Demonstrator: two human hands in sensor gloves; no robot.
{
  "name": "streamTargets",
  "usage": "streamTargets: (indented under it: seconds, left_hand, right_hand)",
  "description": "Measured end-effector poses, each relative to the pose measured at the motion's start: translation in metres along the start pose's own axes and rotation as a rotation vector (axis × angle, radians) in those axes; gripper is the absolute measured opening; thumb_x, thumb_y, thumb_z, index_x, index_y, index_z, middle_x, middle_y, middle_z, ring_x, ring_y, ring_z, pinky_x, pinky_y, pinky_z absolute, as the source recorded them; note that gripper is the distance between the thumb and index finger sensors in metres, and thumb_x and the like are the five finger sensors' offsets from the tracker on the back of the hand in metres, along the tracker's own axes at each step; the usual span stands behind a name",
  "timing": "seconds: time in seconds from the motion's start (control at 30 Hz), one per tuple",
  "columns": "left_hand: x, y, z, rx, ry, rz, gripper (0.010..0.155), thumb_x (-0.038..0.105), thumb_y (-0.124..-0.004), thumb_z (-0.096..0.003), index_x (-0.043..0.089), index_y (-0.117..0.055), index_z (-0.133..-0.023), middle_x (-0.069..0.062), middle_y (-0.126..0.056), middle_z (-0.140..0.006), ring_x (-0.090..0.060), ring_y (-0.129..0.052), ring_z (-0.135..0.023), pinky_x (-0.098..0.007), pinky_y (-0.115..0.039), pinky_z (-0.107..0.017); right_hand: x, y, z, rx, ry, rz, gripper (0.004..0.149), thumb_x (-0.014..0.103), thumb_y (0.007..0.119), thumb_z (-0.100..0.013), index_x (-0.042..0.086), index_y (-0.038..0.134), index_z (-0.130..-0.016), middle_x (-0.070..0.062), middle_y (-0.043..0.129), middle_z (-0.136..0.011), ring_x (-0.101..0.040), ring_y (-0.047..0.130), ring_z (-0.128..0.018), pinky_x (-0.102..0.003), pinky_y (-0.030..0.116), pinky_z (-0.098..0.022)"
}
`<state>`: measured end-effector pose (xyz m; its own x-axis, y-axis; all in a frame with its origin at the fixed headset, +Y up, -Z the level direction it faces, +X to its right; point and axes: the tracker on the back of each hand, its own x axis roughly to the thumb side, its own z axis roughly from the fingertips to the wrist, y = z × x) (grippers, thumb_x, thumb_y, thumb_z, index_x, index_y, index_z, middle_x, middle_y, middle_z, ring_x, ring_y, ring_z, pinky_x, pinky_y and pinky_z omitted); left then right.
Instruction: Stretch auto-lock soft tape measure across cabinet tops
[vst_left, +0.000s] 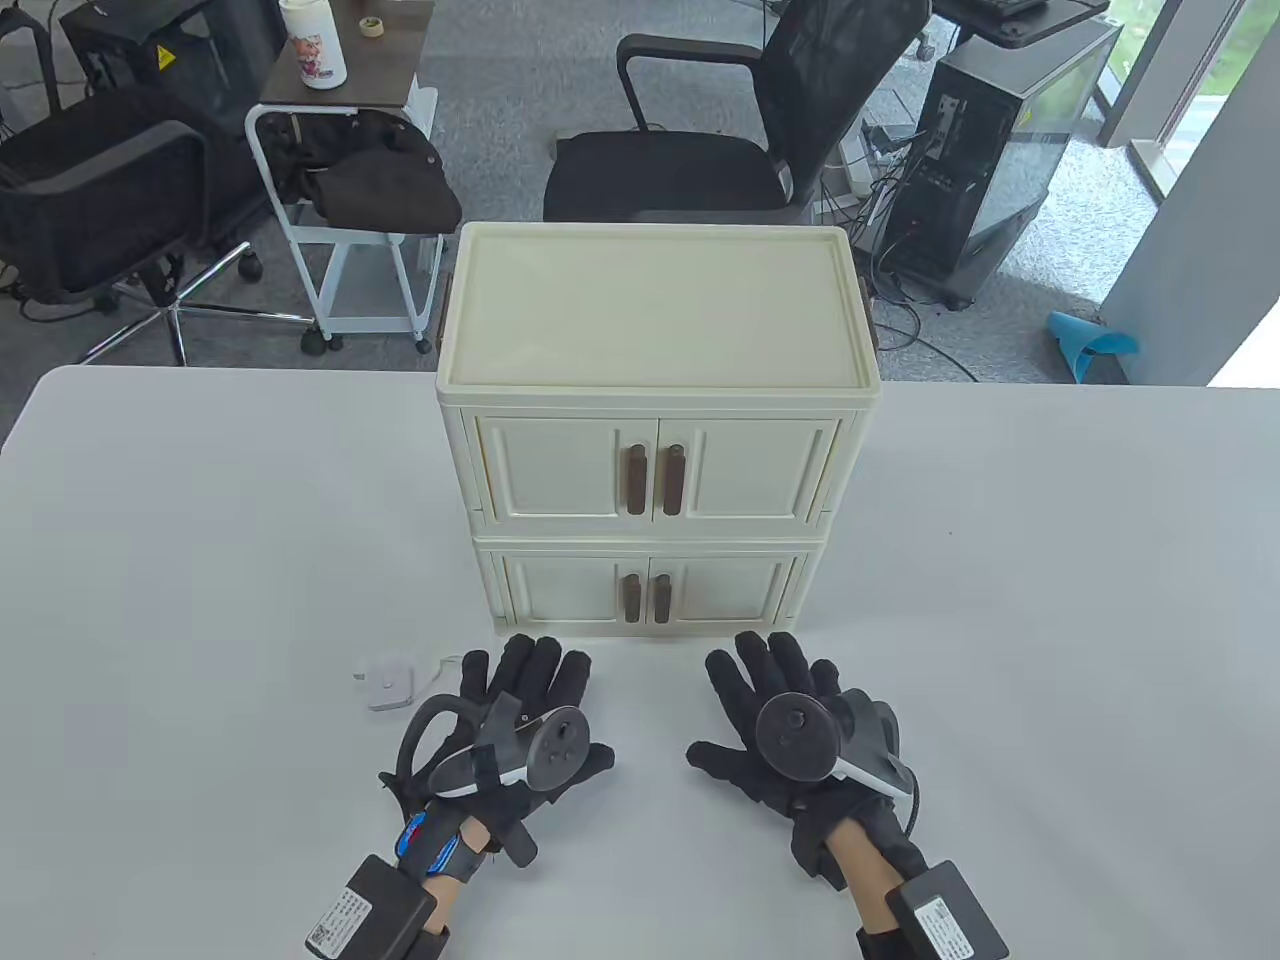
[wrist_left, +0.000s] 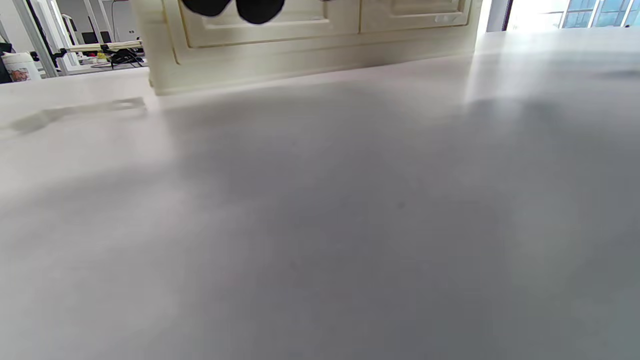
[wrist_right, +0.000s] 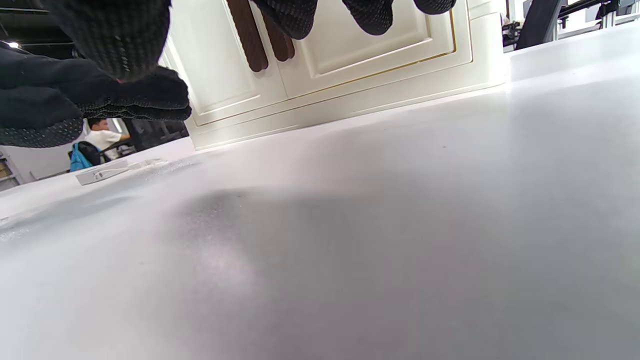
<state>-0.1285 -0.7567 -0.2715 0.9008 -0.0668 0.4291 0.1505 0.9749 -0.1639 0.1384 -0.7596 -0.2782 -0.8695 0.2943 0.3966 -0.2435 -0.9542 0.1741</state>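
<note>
A cream two-tier cabinet (vst_left: 655, 300) with brown door handles stands at the middle of the white table; its base shows in the left wrist view (wrist_left: 320, 55) and the right wrist view (wrist_right: 350, 95). A small white tape measure (vst_left: 388, 683) lies on the table just left of my left hand; it also shows in the right wrist view (wrist_right: 102, 172). My left hand (vst_left: 520, 690) lies flat and empty, fingers spread, in front of the cabinet. My right hand (vst_left: 775, 690) lies flat and empty beside it, to the right.
The white table (vst_left: 1050, 600) stretches wide on both sides of the cabinet. Behind the table stand office chairs (vst_left: 720, 150), a white cart (vst_left: 340, 200) and a computer tower (vst_left: 1000, 150).
</note>
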Motion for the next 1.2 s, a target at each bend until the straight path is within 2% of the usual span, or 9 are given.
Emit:
streamTargets:
  seconds: [0.23,0.37,0.4,0.47,0.73,0.93,1.0,1.2]
  left_hand:
    - [-0.004,0.002,0.002,0.004,0.010,0.005,0.095,0.077,-0.047,-0.0533,0.015,-0.026,-0.121,-0.022,-0.039,-0.127,-0.049,-0.040,-0.117,-0.075,-0.038,-0.075]
    - [-0.018,0.009,0.006,0.008,0.042,0.026,0.095,0.077,-0.049,-0.0533,0.015,-0.027,-0.121,-0.022,-0.041,-0.126,-0.050,-0.042,-0.117,-0.075,-0.039,-0.075]
    - [-0.024,0.012,0.008,0.004,0.052,0.020,0.095,0.077,-0.050,-0.0532,0.015,-0.028,-0.121,-0.023,-0.035,-0.127,-0.050,-0.042,-0.117,-0.074,-0.040,-0.075]
    - [-0.038,0.019,0.011,-0.001,0.074,0.001,0.096,0.078,-0.052,-0.0526,0.014,-0.028,-0.121,-0.023,-0.036,-0.127,-0.049,-0.043,-0.117,-0.074,-0.041,-0.075]
    - [-0.106,0.038,0.023,-0.057,0.180,0.026,0.098,0.076,-0.064,-0.0508,0.014,-0.032,-0.120,-0.020,-0.046,-0.125,-0.045,-0.050,-0.116,-0.071,-0.045,-0.076]
    - [-0.143,0.027,0.023,-0.157,0.267,0.012,0.096,0.068,-0.077,-0.0486,0.014,-0.038,-0.118,-0.015,-0.052,-0.123,-0.041,-0.057,-0.115,-0.068,-0.048,-0.077]
    - [-0.148,0.018,0.021,-0.195,0.278,0.001,0.094,0.064,-0.081,-0.0483,0.015,-0.040,-0.117,-0.012,-0.054,-0.123,-0.038,-0.060,-0.115,-0.066,-0.050,-0.077]
    - [-0.151,0.002,0.017,-0.217,0.292,-0.003,0.090,0.055,-0.087,-0.0472,0.017,-0.044,-0.116,-0.008,-0.059,-0.121,-0.034,-0.065,-0.114,-0.065,-0.051,-0.077]
  right_hand:
    - [0.000,0.001,0.000,-0.007,-0.006,-0.001,0.086,0.066,0.072,-0.053,0.020,0.038,-0.116,-0.024,0.029,-0.125,-0.056,0.023,-0.110,-0.081,0.028,-0.067]
    - [0.000,0.001,0.000,-0.010,-0.007,-0.002,0.086,0.066,0.072,-0.053,0.020,0.038,-0.116,-0.024,0.029,-0.125,-0.056,0.023,-0.110,-0.081,0.029,-0.067]
    - [0.000,0.001,0.000,-0.011,-0.009,-0.004,0.086,0.066,0.072,-0.053,0.020,0.038,-0.116,-0.024,0.030,-0.125,-0.056,0.024,-0.110,-0.081,0.029,-0.067]
    - [0.000,0.001,0.000,-0.012,-0.011,-0.008,0.086,0.066,0.072,-0.053,0.020,0.038,-0.116,-0.024,0.029,-0.125,-0.056,0.023,-0.110,-0.081,0.029,-0.067]
    - [-0.002,0.001,0.000,-0.008,-0.007,-0.011,0.085,0.066,0.072,-0.053,0.020,0.038,-0.116,-0.024,0.030,-0.125,-0.056,0.024,-0.111,-0.081,0.029,-0.067]
    - [-0.003,-0.002,0.002,-0.025,-0.006,-0.013,0.085,0.066,0.072,-0.053,0.020,0.038,-0.116,-0.024,0.030,-0.125,-0.056,0.024,-0.111,-0.081,0.029,-0.067]
    - [-0.003,-0.003,0.002,-0.025,-0.005,-0.014,0.085,0.066,0.072,-0.053,0.020,0.039,-0.116,-0.024,0.030,-0.125,-0.056,0.024,-0.111,-0.081,0.029,-0.067]
    - [-0.005,-0.003,0.003,-0.026,-0.001,-0.020,0.085,0.065,0.072,-0.053,0.020,0.038,-0.116,-0.024,0.030,-0.125,-0.055,0.024,-0.111,-0.081,0.029,-0.067]
